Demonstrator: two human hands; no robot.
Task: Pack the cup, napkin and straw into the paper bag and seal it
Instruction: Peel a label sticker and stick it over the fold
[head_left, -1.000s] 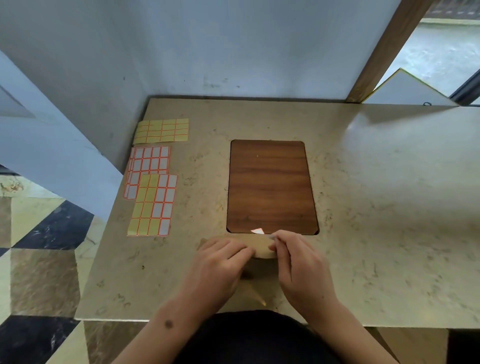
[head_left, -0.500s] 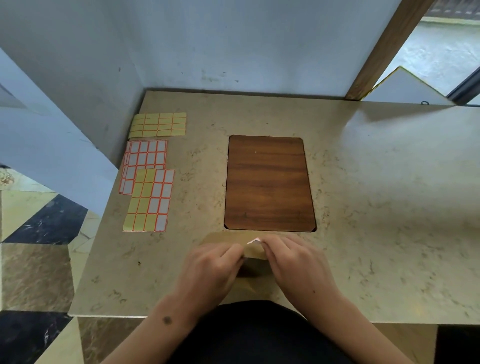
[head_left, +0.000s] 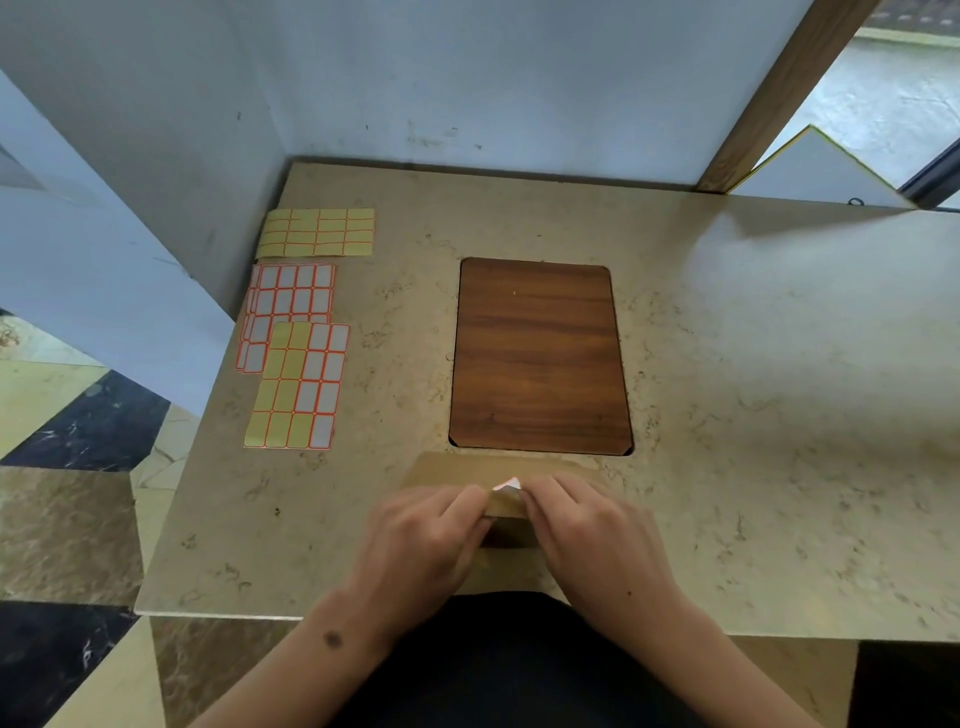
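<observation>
Both the left hand and right hand grip the flat, creased brown paper bag, pinching its white sticker

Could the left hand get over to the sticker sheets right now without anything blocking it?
Probably yes. The tabletop between the left hand and the nearest sticker sheet is bare, but that hand is pressing on the paper bag and would have to let go first.
</observation>
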